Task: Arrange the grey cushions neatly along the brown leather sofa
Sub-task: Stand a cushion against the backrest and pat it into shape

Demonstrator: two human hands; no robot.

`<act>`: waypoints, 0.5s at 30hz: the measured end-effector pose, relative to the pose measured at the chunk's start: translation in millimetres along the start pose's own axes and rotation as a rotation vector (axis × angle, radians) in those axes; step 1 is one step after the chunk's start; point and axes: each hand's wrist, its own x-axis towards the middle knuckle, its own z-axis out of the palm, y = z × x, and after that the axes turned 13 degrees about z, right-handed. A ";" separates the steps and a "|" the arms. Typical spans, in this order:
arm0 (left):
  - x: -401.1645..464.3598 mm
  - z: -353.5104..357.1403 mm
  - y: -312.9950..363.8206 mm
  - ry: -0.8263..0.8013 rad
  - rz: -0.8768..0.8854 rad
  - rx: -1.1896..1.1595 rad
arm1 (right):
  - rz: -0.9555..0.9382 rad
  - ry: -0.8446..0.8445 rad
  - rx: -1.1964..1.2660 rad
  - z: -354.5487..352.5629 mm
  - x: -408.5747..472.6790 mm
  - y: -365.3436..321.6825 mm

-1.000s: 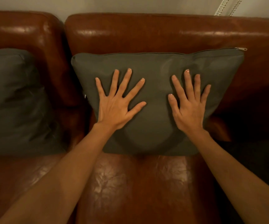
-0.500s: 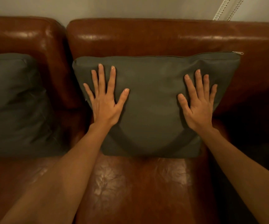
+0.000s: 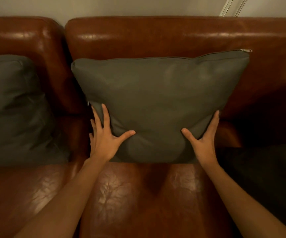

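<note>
At the far left a grey cushion (image 3: pixel 16 109) leans against the left back section of the brown leather sofa (image 3: pixel 156 36), its bottom edge resting on the seat and its face a little creased. Next comes the dark gap between the two back sections, and just beside it the left hand (image 3: pixel 104 141) — fingers spread along the lower left edge of the middle grey cushion (image 3: pixel 157 100), thumb pressed flat on the cushion's front, so the hand clasps that corner. The middle cushion stands upright against the right back section, its base on the seat, a zipper pull (image 3: pixel 249 50) at its top right corner. The right hand (image 3: pixel 206 143) clasps the lower right edge the same way — thumb on the front, fingers running up the side. Further right a dark cushion (image 3: pixel 267 177) lies in shadow on the seat; its colour is hard to tell.
</note>
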 end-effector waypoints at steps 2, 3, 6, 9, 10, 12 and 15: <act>4.0 1.6 0.2 -0.004 -0.010 -0.012 | 0.019 -0.024 -0.026 -1.6 0.8 -6.6; 4.7 2.2 0.5 -0.009 -0.018 -0.018 | 0.025 -0.032 -0.032 -1.8 0.4 -8.3; 5.0 1.5 2.3 -0.003 0.000 -0.086 | 0.045 -0.020 -0.032 -0.5 0.2 -10.3; 0.3 -3.7 3.0 0.041 0.064 -0.245 | 0.021 0.009 0.048 0.3 -1.6 -8.6; -2.7 -5.7 3.1 0.056 0.075 -0.265 | 0.006 0.007 0.081 -0.2 -3.7 -8.8; -8.3 -9.1 2.4 0.093 0.096 -0.289 | -0.012 0.001 0.119 -0.6 -9.1 -10.1; -13.5 -14.3 1.9 0.123 0.135 -0.311 | -0.029 0.013 0.151 0.5 -19.4 -15.0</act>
